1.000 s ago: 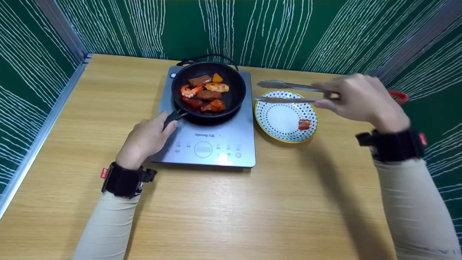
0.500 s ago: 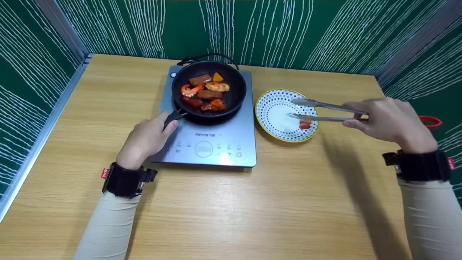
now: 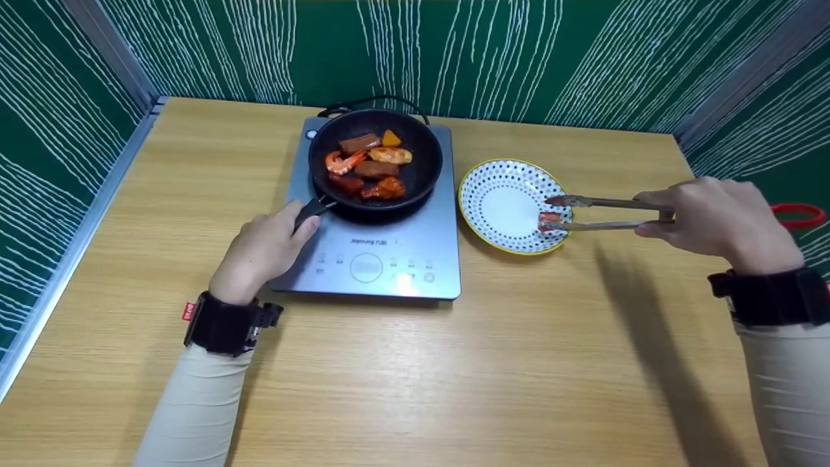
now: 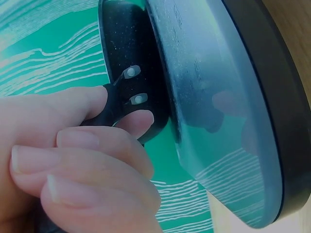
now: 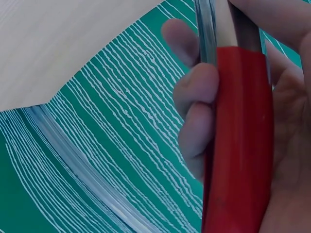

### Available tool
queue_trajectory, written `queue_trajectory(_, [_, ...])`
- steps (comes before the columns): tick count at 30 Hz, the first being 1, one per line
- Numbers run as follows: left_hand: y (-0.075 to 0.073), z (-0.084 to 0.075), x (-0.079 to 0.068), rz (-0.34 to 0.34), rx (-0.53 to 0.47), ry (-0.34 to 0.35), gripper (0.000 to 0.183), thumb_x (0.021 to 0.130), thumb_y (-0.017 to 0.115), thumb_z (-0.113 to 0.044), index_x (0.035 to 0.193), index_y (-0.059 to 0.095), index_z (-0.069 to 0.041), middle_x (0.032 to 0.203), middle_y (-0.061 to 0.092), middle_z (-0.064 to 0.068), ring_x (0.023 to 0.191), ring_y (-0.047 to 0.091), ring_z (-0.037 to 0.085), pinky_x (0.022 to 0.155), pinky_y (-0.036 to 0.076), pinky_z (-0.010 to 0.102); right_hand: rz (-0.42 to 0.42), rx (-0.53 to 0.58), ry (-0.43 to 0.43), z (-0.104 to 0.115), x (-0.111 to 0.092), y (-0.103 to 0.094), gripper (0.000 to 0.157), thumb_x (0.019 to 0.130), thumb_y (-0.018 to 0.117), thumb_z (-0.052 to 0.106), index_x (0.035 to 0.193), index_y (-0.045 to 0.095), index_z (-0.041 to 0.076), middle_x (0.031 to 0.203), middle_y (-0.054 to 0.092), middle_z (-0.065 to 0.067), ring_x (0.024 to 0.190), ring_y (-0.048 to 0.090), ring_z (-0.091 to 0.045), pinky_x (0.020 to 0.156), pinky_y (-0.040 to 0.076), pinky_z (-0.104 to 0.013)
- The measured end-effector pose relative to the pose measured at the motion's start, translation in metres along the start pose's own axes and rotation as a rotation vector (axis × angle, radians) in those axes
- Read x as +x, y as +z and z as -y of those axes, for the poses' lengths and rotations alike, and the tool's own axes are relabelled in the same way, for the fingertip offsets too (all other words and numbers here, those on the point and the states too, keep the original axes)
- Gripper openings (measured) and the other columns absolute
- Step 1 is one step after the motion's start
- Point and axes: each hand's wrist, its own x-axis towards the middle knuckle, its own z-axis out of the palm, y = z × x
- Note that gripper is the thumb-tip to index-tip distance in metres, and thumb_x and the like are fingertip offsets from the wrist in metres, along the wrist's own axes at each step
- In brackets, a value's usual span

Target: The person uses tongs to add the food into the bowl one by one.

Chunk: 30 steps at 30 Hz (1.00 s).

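Note:
My left hand (image 3: 262, 253) grips the black handle of a frying pan (image 3: 425, 152) that stands on an induction cooker (image 3: 415, 240). In the left wrist view, curled fingers (image 4: 107, 165) wrap the handle near two rivets. Inside the pan lie a shrimp (image 3: 340, 163), a yellow wedge and several browned pieces of food. My right hand (image 3: 716, 217) holds metal tongs (image 3: 622, 203) with a red handle (image 5: 243, 136). The tongs' tips straddle a small reddish-brown piece of food (image 3: 549, 221) at the right side of a dotted plate (image 3: 483, 224) with a yellow rim.
The wooden table (image 3: 415, 383) carries the cooker and, to its right, the plate. A black cord (image 3: 389, 98) loops behind the pan. Green panels (image 3: 480, 58) with white streaks and metal posts stand around the back and sides.
My right hand has moved right and toward me, carrying the tongs from above the plate's far part to the food piece at its right side. The left hand and pan have stayed put.

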Motion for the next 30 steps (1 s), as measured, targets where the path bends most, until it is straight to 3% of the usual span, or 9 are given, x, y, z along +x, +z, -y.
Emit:
queue_trajectory(7, [0.0, 0.001, 0.0, -0.014, 0.029, 0.026, 0.03, 0.115, 0.044, -0.041, 0.113, 0.05, -0.011, 0.081, 0.041, 0.006, 0.069, 0.048, 0.028, 0.06, 0.031, 0.038, -0.026, -0.076, -0.049, 0.009, 0.004, -0.009, 0.044, 0.084, 0.091, 0.035, 0.119, 0.079, 0.012, 0.065, 0.061, 0.006, 0.058, 0.049, -0.018, 0.046, 0.04, -0.037])
queue_trajectory(12, [0.0, 0.001, 0.0, -0.014, 0.028, 0.023, 0.031, 0.115, 0.043, -0.041, 0.113, 0.05, -0.011, 0.081, 0.042, 0.007, 0.07, 0.05, 0.029, 0.061, 0.032, 0.038, -0.032, -0.112, -0.068, 0.015, 0.006, -0.013, 0.04, 0.083, 0.092, 0.034, 0.116, 0.08, 0.015, 0.064, 0.061, 0.005, 0.058, 0.051, -0.018, 0.044, 0.041, -0.038])
queue_trajectory(19, [0.001, 0.0, 0.001, -0.015, 0.027, 0.028, 0.03, 0.115, 0.044, -0.041, 0.113, 0.05, -0.011, 0.081, 0.042, 0.007, 0.07, 0.051, 0.029, 0.061, 0.033, 0.038, -0.002, -0.109, -0.047, 0.014, 0.007, -0.012, 0.041, 0.086, 0.09, 0.034, 0.119, 0.079, 0.012, 0.063, 0.058, 0.003, 0.06, 0.049, -0.021, 0.045, 0.042, -0.04])
queue_trajectory(30, [0.001, 0.0, 0.0, -0.012, 0.022, 0.021, 0.03, 0.115, 0.044, -0.041, 0.112, 0.05, -0.012, 0.08, 0.041, 0.006, 0.069, 0.049, 0.028, 0.06, 0.033, 0.038, -0.065, -0.084, -0.059, 0.016, 0.009, 0.0, 0.037, 0.088, 0.089, 0.033, 0.117, 0.08, 0.013, 0.058, 0.051, 0.001, 0.055, 0.045, -0.021, 0.045, 0.039, -0.037])
